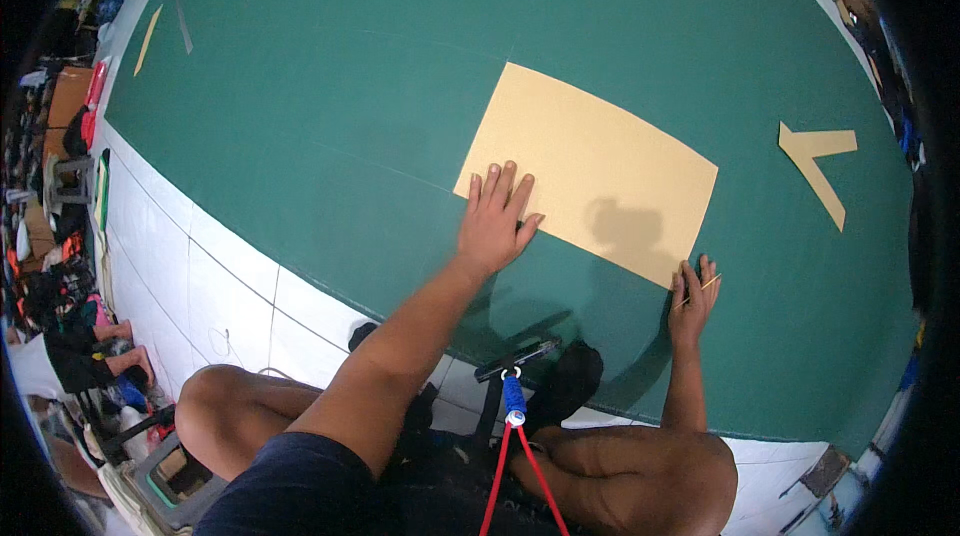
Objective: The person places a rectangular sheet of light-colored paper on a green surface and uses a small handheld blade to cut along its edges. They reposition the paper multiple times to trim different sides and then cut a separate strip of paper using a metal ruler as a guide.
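Observation:
A tan rectangular sheet (600,171) lies flat on a large green mat (330,106). My left hand (497,219) rests palm down with fingers spread on the sheet's near left corner, pressing it to the mat. My right hand (693,298) sits at the sheet's near right corner and pinches a thin light stick (700,289), its tip at the sheet's edge. My knees and dark shorts show at the bottom of the view.
A tan arrow-shaped offcut (818,168) lies on the mat at the right. Thin strips (148,39) lie at the far left of the mat. A dark flat tool (517,359) rests at the mat's near edge. White floor tiles (200,286) and clutter sit at the left.

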{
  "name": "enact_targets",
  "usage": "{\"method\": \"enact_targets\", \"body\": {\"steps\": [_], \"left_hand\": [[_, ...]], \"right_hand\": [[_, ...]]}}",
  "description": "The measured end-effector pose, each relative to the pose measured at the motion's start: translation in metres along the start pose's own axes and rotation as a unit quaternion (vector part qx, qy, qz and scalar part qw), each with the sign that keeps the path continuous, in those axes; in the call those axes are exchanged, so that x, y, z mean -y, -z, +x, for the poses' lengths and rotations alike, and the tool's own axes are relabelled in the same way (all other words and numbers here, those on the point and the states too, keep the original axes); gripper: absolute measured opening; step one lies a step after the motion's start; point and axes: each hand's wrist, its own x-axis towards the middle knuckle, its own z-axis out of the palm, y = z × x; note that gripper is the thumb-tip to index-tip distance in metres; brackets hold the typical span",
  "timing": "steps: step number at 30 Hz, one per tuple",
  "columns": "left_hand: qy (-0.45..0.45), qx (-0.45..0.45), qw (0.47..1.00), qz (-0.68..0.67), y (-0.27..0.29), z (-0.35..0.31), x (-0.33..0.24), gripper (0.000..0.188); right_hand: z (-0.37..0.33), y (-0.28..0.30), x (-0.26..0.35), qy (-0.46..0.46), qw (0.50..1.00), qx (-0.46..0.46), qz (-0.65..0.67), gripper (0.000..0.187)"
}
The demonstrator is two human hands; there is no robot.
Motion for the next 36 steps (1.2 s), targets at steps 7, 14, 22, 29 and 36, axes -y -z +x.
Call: {"method": "enact_targets", "body": {"steps": [7,14,22,29,36], "left_hand": [[0.000,0.002,1.000,0.005,0.000,0.002,0.000,0.064],[-0.004,0.004,1.000,-0.005,-0.001,-0.001,0.003,0.067],[0.004,0.024,1.000,-0.006,-0.001,-0.001,0.001,0.071],[0.012,0.073,0.997,0.013,0.003,0.002,-0.005,0.070],[-0.001,0.035,0.999,0.009,-0.001,-0.001,0.000,0.071]], "right_hand": [[0.001,0.003,-0.001,0.010,1.000,0.000,0.003,0.029],[-0.002,0.004,0.002,0.008,1.000,0.005,0.010,0.031],[-0.001,0.010,0.012,-0.010,1.000,0.008,0.012,0.030],[-0.001,0.011,0.010,-0.014,1.000,-0.002,0.021,0.029],[-0.003,0.006,0.010,-0.005,1.000,-0.008,0.021,0.029]]}}
